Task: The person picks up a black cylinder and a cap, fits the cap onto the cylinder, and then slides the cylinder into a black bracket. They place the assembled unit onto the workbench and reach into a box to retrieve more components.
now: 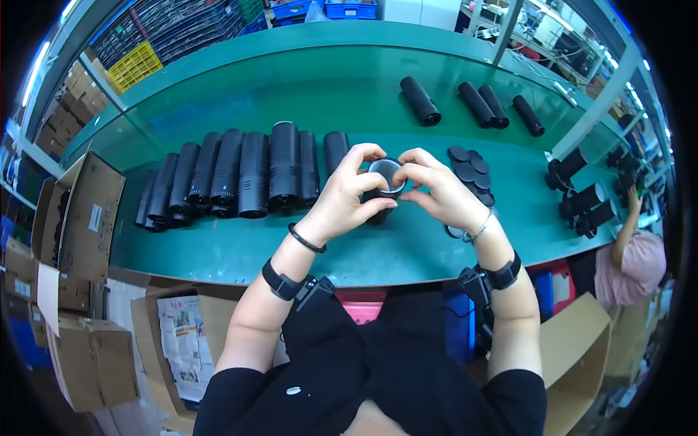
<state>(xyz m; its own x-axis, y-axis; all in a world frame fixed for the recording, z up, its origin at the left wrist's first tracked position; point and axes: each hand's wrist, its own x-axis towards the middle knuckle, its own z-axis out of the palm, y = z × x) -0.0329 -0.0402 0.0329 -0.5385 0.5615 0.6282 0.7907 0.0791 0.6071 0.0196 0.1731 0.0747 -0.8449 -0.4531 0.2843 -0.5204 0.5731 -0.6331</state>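
Note:
My two hands meet over the middle of the bench around a black cylindrical tube [381, 170], whose open end faces up and shows a pale grey inside. On its left side, my left hand [343, 190] is closed around the tube. From the right, the fingers of my right hand [440, 186] are bent onto the rim and grip it too; any small part under those fingertips is hidden. Several black vented tubes [254, 174] lie side by side left of my hands. Close to my right hand lies a cluster of flat black discs [466, 172], partly covered by my wrist.
More black tubes [419, 100] lie on the raised green surface behind. Black parts with collars [578, 201] sit at the bench's right, where a co-worker [631, 267] reaches in. A cardboard box [92, 225] stands at the left end; another open carton [149, 341] is below the front edge.

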